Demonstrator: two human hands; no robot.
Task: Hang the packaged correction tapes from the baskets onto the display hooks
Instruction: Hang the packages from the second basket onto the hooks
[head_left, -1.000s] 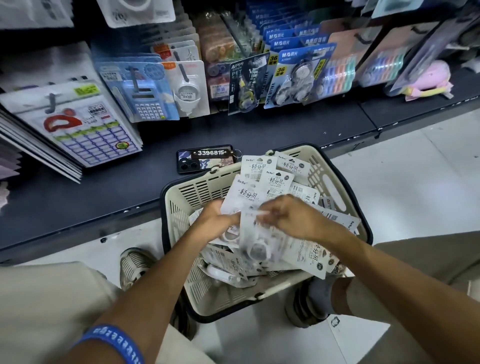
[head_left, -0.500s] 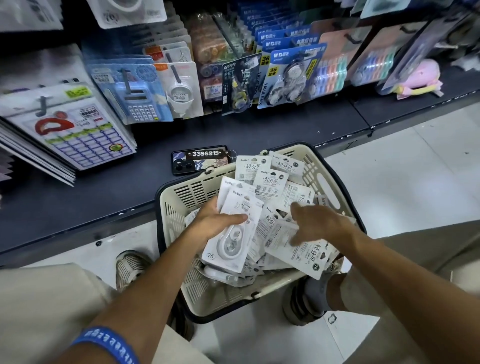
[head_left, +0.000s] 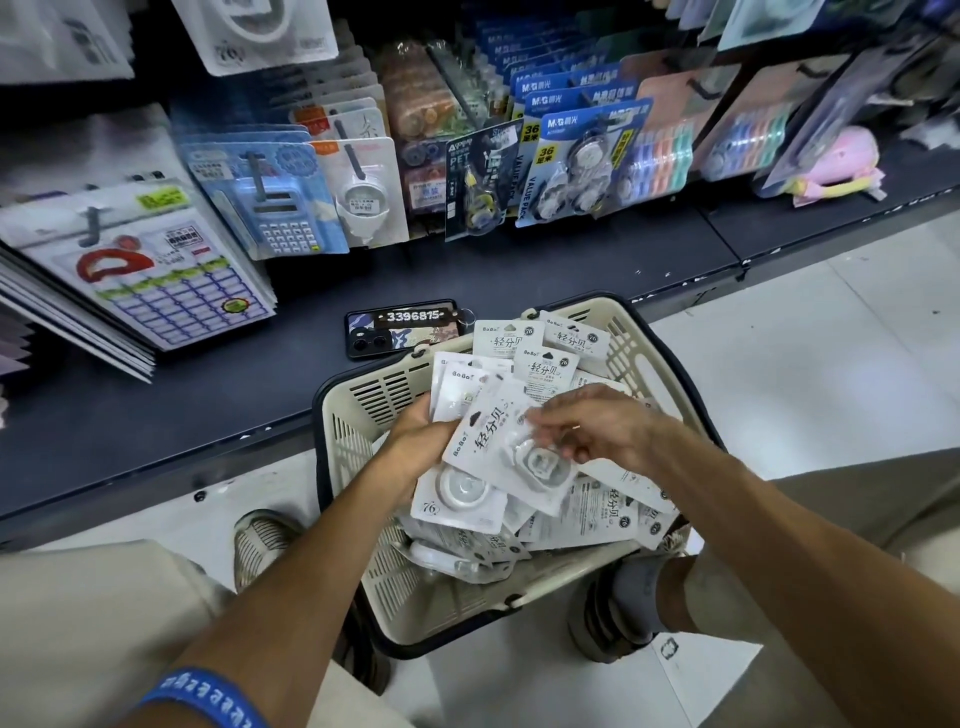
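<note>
A cream plastic basket on the floor holds several white packaged correction tapes. My left hand grips a small stack of these packs over the basket's middle. My right hand pinches one tilted pack and lays it on top of that stack. Display hooks on the shelf wall above carry hanging stationery.
A dark shelf ledge runs behind the basket, with a phone and a number tag on it. Calculators, blue tape packs and label sheets hang above. My knees and shoes flank the basket on the pale floor.
My right hand picked a pack out of the basket pile and brought it left onto the stack in my left hand. The stack stayed over the basket.
</note>
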